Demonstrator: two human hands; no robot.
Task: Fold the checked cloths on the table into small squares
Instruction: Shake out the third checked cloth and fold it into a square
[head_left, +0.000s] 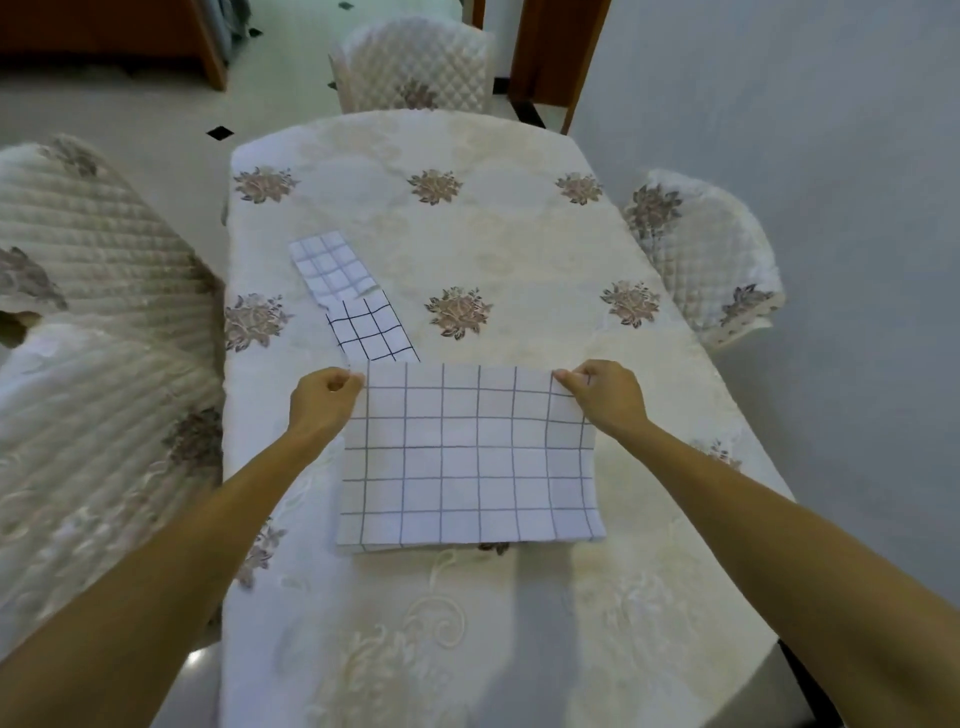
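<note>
Hands (322, 400) (602, 395), apparently pinching cloth (467, 467) corners

There is one view only, from a wide-angle camera on the person's head, so no part of the scene is shared with a second view. It looks forward and steeply down along both forearms onto the table (519, 218), which fills the middle and runs away from the viewer. The near table edge sits close under the lens. Straight edges bend toward the borders, where chairs (415, 67) and floor (130, 119) show.
</note>
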